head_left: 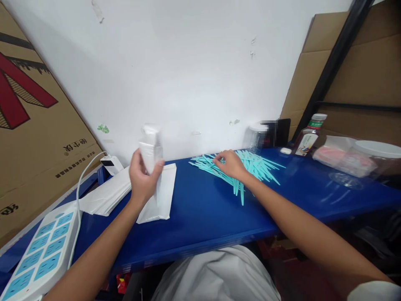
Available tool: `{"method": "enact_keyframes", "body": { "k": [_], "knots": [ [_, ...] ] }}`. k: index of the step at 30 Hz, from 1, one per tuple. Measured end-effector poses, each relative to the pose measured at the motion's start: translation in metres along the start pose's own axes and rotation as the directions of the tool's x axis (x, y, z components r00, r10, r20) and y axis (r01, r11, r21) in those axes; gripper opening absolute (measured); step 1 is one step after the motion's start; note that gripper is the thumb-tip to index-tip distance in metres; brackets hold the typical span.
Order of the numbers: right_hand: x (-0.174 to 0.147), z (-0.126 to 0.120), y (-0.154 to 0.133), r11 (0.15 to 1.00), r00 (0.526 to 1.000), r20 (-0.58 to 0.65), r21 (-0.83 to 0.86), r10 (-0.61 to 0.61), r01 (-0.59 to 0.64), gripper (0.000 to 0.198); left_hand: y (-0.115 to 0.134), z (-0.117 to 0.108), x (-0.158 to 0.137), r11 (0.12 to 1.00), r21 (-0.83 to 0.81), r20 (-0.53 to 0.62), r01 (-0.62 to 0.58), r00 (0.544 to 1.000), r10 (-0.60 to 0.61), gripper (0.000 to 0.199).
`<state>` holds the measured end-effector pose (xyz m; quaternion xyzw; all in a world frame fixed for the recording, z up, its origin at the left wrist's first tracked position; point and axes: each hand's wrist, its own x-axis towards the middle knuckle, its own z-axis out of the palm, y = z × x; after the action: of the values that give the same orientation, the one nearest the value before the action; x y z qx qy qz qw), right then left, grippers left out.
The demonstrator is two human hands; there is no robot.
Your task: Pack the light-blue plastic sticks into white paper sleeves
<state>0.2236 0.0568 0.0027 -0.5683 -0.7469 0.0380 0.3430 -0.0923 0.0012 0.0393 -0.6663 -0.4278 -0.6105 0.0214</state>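
Note:
My left hand (144, 177) is wrapped round a folded white plastic packet (151, 148), held upright above the table and slightly smeared by motion. Below it, a flat white bag (167, 190) lies on the blue tabletop. At the pile of thin turquoise plastic sticks (258, 165), my right hand (230, 164) has its thumb and fingertips pinched together. Whether a stick is between those fingertips I cannot make out.
White flat bags (108, 196) are stacked at left, near a power strip (46, 246) and its white cable. On the right stand a labelled bottle (308, 136), a pink-filled clear bag (341, 156) and a white-lidded jar (380, 152). A large cardboard box (40, 138) leans at left.

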Motion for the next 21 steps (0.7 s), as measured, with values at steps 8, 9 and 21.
{"method": "enact_keyframes", "body": {
  "k": [8,9,21],
  "knots": [
    [-0.001,0.016,0.011,0.979,0.986,0.166,-0.202,0.000,0.034,0.031,0.004,0.003,-0.010,0.945,0.187,0.672,-0.269,0.736,0.077,0.069],
    [0.000,0.014,0.013,0.979,0.986,0.167,-0.202,0.007,0.027,0.029,0.003,0.001,-0.008,0.943,0.194,0.683,-0.271,0.727,0.068,0.069],
    [0.008,-0.001,0.033,0.955,0.972,0.234,-0.294,0.028,0.044,0.036,-0.025,-0.004,0.000,0.919,0.272,0.730,-0.284,0.683,-0.005,0.077]
  ]
}}
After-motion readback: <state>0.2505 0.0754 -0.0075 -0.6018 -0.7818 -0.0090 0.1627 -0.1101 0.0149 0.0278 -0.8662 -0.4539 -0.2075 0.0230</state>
